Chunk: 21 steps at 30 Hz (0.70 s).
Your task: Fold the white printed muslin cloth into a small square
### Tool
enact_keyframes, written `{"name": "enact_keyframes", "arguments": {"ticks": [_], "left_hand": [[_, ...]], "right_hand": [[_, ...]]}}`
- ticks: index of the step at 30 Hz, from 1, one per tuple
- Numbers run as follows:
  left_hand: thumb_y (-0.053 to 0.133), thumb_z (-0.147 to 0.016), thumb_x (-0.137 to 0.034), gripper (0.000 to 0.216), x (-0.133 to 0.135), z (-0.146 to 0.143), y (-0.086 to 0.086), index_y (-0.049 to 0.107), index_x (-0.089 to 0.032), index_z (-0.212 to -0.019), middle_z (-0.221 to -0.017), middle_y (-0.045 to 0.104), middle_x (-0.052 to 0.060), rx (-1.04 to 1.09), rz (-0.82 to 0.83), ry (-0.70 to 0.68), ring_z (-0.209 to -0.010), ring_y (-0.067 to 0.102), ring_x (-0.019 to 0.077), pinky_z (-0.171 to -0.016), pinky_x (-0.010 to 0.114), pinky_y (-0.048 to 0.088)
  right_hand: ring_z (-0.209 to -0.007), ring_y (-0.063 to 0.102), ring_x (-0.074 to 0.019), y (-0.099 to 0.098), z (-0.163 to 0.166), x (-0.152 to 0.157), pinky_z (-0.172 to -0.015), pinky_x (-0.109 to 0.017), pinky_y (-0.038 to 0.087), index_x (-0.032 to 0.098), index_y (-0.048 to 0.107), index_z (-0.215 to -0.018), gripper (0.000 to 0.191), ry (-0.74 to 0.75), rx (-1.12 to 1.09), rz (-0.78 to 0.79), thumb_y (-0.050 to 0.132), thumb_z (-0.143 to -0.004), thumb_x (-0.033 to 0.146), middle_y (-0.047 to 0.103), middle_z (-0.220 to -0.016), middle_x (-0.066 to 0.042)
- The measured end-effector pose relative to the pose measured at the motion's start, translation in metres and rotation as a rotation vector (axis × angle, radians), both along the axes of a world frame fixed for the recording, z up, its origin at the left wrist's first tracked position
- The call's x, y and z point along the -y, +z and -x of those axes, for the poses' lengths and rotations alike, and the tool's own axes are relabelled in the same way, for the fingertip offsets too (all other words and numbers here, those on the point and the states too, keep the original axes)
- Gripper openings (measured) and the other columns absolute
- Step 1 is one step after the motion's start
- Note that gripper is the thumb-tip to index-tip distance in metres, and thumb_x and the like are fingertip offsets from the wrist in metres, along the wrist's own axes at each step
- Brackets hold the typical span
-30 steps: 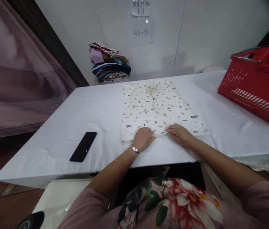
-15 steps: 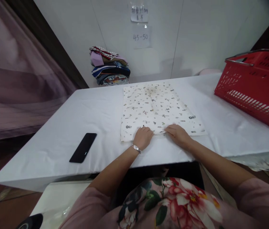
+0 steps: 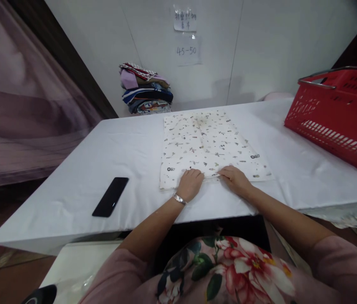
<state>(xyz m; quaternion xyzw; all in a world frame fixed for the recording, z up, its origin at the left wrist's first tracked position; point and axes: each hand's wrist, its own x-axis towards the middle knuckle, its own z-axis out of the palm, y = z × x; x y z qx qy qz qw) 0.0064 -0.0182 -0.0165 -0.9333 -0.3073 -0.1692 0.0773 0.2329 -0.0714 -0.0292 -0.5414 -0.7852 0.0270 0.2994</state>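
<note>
A white patterned cloth (image 3: 205, 143) lies flat on the white table (image 3: 128, 152), its near hem facing me. My left hand (image 3: 190, 184), with a bracelet at the wrist, rests on that hem with its fingers curled and pinching the fabric. My right hand (image 3: 235, 178) lies just to the right on the same hem, its fingers also closed on the cloth edge. The two hands are a few centimetres apart.
A black phone (image 3: 110, 202) lies on the table to the left. A red plastic basket (image 3: 339, 116) stands at the right. A stack of folded clothes (image 3: 146, 88) sits at the far edge against the white wall. Paper notes hang on the wall.
Hands and cloth stay almost where they were; only my head has shifted slightly, moving the view down and a little right since a second ago.
</note>
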Motion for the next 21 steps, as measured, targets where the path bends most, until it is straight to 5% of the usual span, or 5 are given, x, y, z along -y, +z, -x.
{"name": "enact_keyframes", "arguments": {"ticks": [8, 21], "left_hand": [[0.048, -0.091, -0.018, 0.016, 0.008, -0.019, 0.002, 0.061, -0.018, -0.082, -0.101, 0.059, 0.006, -0.02, -0.04, -0.182, -0.095, 0.048, 0.0199, -0.081, 0.036, 0.038], [0.05, -0.085, -0.012, 0.013, 0.005, -0.037, -0.002, 0.061, -0.016, -0.089, -0.112, 0.059, 0.008, 0.062, 0.099, -0.162, -0.119, 0.044, 0.0221, -0.097, 0.038, 0.039]], "right_hand": [[-0.086, 0.059, -0.0205, -0.003, 0.002, 0.001, -0.085, -0.039, 0.045, 0.02, 0.069, -0.097, 0.023, -0.023, -0.017, 0.021, 0.048, -0.091, 0.021, 0.068, -0.091, -0.007], [-0.084, 0.057, -0.0199, -0.004, 0.005, 0.001, -0.08, -0.036, 0.044, 0.02, 0.069, -0.099, 0.025, -0.013, 0.022, -0.029, 0.044, -0.093, 0.021, 0.067, -0.09, -0.008]]}}
